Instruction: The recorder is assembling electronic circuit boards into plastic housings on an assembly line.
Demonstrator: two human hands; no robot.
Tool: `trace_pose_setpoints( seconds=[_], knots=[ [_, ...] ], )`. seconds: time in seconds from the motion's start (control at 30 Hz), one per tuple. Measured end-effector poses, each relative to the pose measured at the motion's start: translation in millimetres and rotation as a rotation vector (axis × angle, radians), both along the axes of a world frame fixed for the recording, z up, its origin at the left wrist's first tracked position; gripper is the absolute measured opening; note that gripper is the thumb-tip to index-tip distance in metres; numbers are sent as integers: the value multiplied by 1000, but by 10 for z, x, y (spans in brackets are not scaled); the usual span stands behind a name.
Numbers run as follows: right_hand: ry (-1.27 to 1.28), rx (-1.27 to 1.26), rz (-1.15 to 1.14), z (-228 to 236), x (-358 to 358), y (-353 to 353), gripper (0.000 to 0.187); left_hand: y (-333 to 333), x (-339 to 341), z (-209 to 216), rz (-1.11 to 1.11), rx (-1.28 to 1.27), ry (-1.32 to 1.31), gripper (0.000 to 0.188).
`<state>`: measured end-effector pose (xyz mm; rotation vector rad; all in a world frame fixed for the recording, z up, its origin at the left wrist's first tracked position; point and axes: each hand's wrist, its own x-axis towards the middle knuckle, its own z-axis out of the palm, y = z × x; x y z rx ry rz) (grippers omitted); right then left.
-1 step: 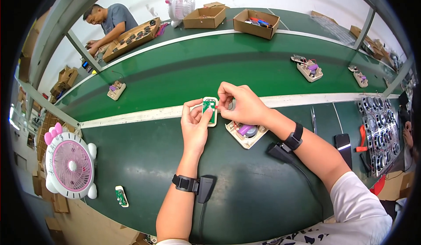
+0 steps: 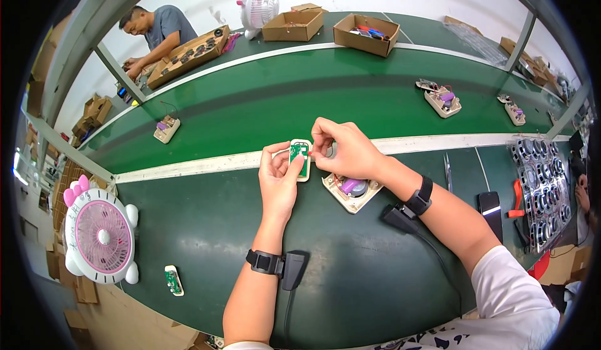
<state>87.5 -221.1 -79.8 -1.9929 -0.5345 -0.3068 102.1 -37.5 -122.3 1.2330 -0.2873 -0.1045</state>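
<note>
My left hand [image 2: 279, 173] holds a cream plastic cover with a green circuit board [image 2: 294, 165] in it, thumb across the front. Close against its right edge, my right hand [image 2: 341, 149] pinches a small red wire connector [image 2: 310, 154], mostly hidden by the fingers. Under the right hand, on the table, lies an open cream casing [image 2: 352, 203] with a purple battery [image 2: 352, 186] and a round dark speaker inside; the hand covers its upper part. Another cover with a green board [image 2: 173, 281] lies at the lower left of the table.
Several similar casings [image 2: 443, 101] sit on the green belt [image 2: 269, 90] beyond a white rail. A pink-and-white fan [image 2: 103, 237] stands at left. To the right are tweezers [image 2: 447, 171], a phone [image 2: 490, 215] and a tray of speakers [image 2: 539, 184]. A co-worker [image 2: 164, 30] works at far left.
</note>
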Motion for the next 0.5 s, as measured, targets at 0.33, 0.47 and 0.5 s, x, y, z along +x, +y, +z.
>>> trace_pose_setpoints(
  seconds=[0.33, 0.47, 0.5],
  knots=[
    [-53, -39, -13, -11, 2, 17, 22, 29, 8, -39, 10, 77, -21, 30],
    [-54, -76, -37, -13, -14, 0, 21, 6, 7, -26, 9, 75, -29, 28],
    [-54, -72, -43, -15, -18, 2, 21, 11, 6, -27, 9, 65, -20, 27]
  ],
)
